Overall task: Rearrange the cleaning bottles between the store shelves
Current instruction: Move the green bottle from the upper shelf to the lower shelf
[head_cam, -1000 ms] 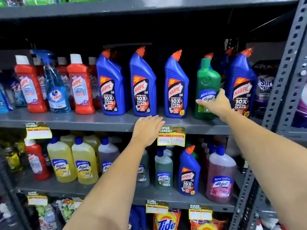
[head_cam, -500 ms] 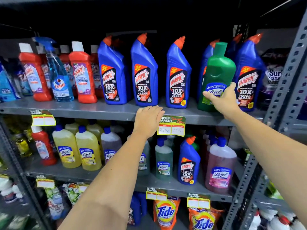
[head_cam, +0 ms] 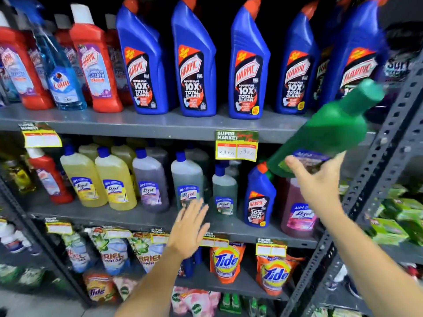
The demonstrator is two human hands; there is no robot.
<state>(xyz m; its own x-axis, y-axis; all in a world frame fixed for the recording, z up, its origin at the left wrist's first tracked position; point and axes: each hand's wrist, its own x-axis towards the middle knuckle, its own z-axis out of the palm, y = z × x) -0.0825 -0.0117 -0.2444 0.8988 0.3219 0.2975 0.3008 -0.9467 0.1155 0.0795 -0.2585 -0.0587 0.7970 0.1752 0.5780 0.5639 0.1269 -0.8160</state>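
My right hand (head_cam: 318,179) grips the base of a green Lizol bottle (head_cam: 329,131), which is tilted with its cap up to the right, in the air in front of the upper shelf's edge (head_cam: 160,126). My left hand (head_cam: 190,227) is open with fingers spread, in front of the middle shelf (head_cam: 128,217) near a grey-green Lizol bottle (head_cam: 187,181). Blue Harpic bottles (head_cam: 194,62) stand in a row on the upper shelf. A single blue Harpic bottle (head_cam: 259,197) stands on the middle shelf beside a pink Lizol bottle (head_cam: 297,207).
Red Harpic bottles (head_cam: 95,62) and a blue Colin sprayer (head_cam: 60,74) stand at the upper left. Yellow Lizol bottles (head_cam: 98,179) fill the middle shelf's left. Tide pouches (head_cam: 226,261) sit below. A perforated grey upright (head_cam: 375,156) bounds the right side. A price tag (head_cam: 237,145) hangs from the upper shelf.
My right hand has lifted the green bottle off the upper shelf, lowered it and tilted it. My left hand has dropped from the upper shelf's edge to the middle shelf. The view moved closer.
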